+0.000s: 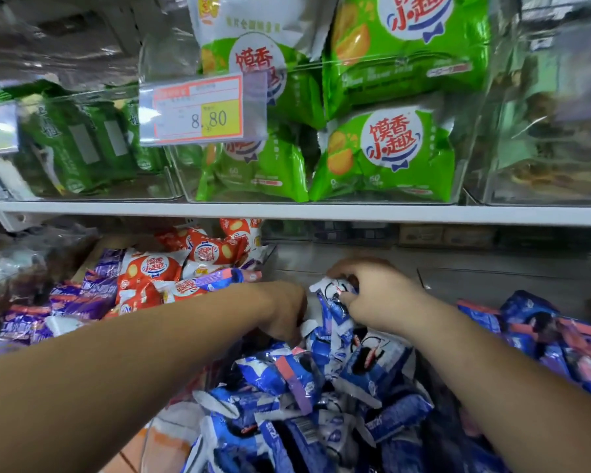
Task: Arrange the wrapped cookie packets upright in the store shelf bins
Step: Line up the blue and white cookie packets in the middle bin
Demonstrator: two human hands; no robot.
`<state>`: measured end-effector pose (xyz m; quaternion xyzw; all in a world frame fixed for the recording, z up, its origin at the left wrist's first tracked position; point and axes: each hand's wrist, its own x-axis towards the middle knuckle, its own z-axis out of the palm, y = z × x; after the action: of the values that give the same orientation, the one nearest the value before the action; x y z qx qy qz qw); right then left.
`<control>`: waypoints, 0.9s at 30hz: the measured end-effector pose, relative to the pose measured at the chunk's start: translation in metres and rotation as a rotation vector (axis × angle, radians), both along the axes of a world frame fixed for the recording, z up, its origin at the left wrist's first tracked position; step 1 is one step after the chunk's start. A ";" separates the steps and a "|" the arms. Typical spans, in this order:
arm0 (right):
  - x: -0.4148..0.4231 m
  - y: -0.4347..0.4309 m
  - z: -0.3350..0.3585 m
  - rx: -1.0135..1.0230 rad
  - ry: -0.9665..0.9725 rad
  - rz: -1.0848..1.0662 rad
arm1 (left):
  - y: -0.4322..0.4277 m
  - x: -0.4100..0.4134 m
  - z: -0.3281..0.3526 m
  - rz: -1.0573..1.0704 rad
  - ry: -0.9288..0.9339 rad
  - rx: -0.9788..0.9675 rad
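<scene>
Head view: both arms reach up from the bottom of the frame into the middle bin [297,264] of the lower shelf.
Step in hand: judged from the grip, one blue packet is being stood up at the back of the bin, with most of the stock not yet sorted.
Right hand [372,295]: fingers are curled tight around the top of the raised packet [331,303], thumb pressing its crimped white edge.
Left hand [284,312]: it is just left of that packet, turned down into the heap. Its fingers are hidden behind the knuckles and wrappers, so I cannot tell whether they hold anything.
Raised packet: blue and white glossy wrapper, roughly upright and a little crumpled, at centre frame just above the heap.
Loose heap [321,387]: many matching blue packets lie tumbled at all angles across the lower centre, overlapping, none in a neat row.
Next move: probably setting the packet on its lower edge against the back of the bin and bracing it, since slick wrappers are likely to slide and topple.
Left bin: red packets [171,268] and purple packets [82,295] lie mixed at mid-left.
Upper shelf: green packets [389,155] stand in a clear bin behind a price tag [198,110].
</scene>
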<state>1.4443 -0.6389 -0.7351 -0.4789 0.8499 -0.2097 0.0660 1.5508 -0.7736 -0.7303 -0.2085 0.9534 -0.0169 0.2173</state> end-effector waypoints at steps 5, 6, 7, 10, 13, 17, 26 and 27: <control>-0.010 0.009 -0.003 -0.055 -0.031 0.021 | -0.013 0.012 0.005 0.154 0.211 0.427; -0.010 0.010 -0.004 -0.052 -0.038 0.021 | -0.014 0.016 0.010 0.187 0.265 0.541; -0.010 0.010 -0.004 -0.039 -0.043 0.018 | -0.014 0.021 0.015 0.212 0.300 0.634; -0.007 0.010 -0.007 -0.014 -0.040 0.014 | -0.012 0.035 0.023 0.262 0.343 0.827; -0.005 0.013 -0.009 0.012 -0.005 0.041 | -0.009 0.045 0.027 0.330 0.392 0.956; -0.003 0.014 -0.007 0.006 -0.008 0.094 | 0.001 0.056 0.024 0.397 0.547 1.032; 0.034 0.004 0.008 -0.254 -0.416 0.193 | 0.009 0.075 0.016 0.376 0.925 0.982; 0.038 0.003 0.009 -0.291 -0.482 0.152 | 0.009 0.077 0.016 0.390 0.972 0.983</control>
<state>1.4820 -0.6361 -0.7261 -0.4820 0.7324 -0.4316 0.2120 1.6278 -0.7643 -0.7144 -0.2372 0.7850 0.5483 -0.1641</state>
